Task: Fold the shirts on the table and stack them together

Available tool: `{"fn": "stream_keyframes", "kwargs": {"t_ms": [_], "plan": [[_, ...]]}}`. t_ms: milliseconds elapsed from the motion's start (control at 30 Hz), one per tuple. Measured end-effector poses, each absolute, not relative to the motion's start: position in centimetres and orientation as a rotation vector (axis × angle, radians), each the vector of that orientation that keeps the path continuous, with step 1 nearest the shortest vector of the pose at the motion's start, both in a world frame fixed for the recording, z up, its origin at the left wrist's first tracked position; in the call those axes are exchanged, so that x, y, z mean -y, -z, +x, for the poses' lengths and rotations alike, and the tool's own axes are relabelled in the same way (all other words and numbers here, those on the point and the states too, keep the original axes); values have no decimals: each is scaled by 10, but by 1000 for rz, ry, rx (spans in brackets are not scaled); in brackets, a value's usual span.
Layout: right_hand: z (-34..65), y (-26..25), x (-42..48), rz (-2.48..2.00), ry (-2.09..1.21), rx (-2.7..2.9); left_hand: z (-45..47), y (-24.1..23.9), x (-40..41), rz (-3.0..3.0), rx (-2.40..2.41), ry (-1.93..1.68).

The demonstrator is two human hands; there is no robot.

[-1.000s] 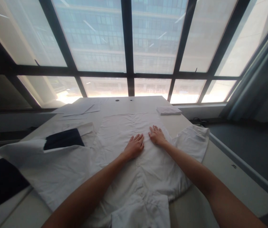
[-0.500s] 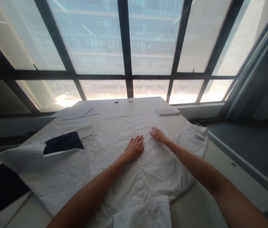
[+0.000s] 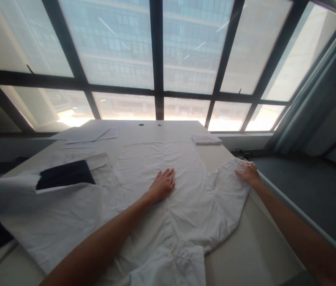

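A white button-up shirt lies spread across the table, its button strip running down the middle and its collar end towards me. My left hand rests flat on the shirt's front beside the buttons, fingers stretched out. Over at the right, my right hand has its bent fingers and thumb closed on the end of the right sleeve, near the table's side edge. The left sleeve side stretches to the left, close to a dark navy cloth.
White paper sheets lie at the table's back left. A folded white cloth sits at the back right. The white table reaches up to large framed windows. A grey curtain hangs at the right.
My right hand has moved right, from the middle of the shirt to the end of the right sleeve. My left hand keeps its place on the shirt. The view has shifted slightly.
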State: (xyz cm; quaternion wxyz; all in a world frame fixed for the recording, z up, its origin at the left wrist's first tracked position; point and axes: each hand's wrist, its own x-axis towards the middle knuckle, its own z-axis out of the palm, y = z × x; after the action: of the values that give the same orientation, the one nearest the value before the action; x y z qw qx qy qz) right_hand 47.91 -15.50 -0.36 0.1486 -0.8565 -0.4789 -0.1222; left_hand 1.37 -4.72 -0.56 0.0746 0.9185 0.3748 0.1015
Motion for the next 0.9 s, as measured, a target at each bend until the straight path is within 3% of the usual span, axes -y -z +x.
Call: {"fn": "stream_keyframes", "kwargs": {"t_ms": [167, 367, 700, 900], "plan": [[472, 30, 165, -2438, 387, 1272, 13, 4, 48, 2771, -1134, -287], [477, 25, 166, -2303, 387, 1206, 12, 1, 48, 2784, -1142, -255], [447, -39, 188, -1936, 687, 940, 12, 1, 49, 2770, -1112, -341], [377, -71, 186, -1621, 377, 929, 15, -1, 49, 2652, -912, -630]]}}
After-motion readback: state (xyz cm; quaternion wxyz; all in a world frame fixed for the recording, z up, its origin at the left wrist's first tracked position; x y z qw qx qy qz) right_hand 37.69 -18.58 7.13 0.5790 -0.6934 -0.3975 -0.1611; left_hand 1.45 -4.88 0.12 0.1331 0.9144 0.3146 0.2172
